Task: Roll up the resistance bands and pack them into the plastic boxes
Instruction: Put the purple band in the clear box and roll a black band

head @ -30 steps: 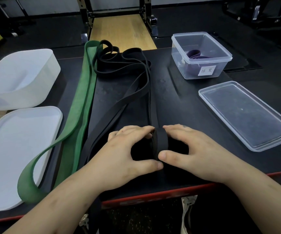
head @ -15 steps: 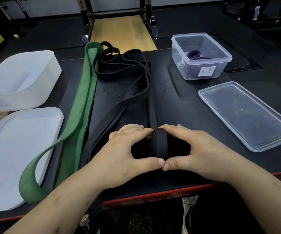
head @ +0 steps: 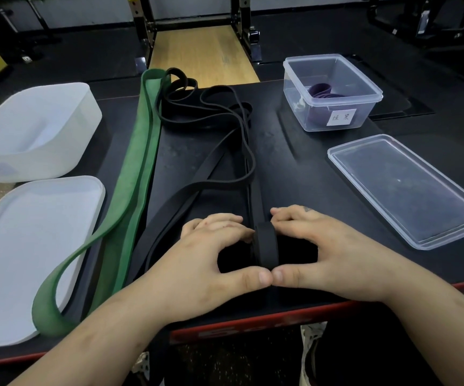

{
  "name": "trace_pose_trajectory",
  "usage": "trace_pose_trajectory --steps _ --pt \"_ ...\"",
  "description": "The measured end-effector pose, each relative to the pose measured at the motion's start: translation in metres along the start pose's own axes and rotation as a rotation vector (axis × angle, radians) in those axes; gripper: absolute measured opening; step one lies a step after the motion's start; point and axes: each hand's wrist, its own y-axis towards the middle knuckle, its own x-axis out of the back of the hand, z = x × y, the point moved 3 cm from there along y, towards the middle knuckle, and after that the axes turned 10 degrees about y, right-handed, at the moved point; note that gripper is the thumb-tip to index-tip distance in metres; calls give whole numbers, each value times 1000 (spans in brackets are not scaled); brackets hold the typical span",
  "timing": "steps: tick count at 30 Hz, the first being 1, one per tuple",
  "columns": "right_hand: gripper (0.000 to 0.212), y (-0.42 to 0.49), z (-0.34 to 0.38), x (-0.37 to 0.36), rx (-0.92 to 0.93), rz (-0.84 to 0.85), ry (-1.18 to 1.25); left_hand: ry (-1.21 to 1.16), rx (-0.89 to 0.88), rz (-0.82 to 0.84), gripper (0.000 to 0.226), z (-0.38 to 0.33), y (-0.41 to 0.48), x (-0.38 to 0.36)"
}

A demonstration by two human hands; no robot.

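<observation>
A bare strip of table [head: 295, 168] is left between the black bands [head: 214, 160] and the clear lid [head: 409, 190]. The left side is barred by the green band [head: 139, 151], the white lid [head: 30, 246] and the white box [head: 30, 162]; the far right corner is taken by the clear box [head: 293, 104].

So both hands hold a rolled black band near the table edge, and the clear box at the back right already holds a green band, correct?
Not quite: the head view shows the clear box holds a purple band, not a green one. The green band lies unrolled on the table. The left hand and right hand do hold the black band.
</observation>
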Motion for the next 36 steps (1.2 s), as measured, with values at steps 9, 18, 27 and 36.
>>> trace_pose_trajectory --steps 9,18,27,36 --pt "52 2 -3 -1 -39 -25 55 77 144 -181 33 11 14 30" --pt "74 3 -1 0 -58 -41 22 340 99 -131 29 5 58 48" --pt "61 4 -1 0 -47 -40 53 522 92 70 42 10 103 47" --pt "53 5 -2 1 -42 -40 82 418 854 -248 57 96 95 104"
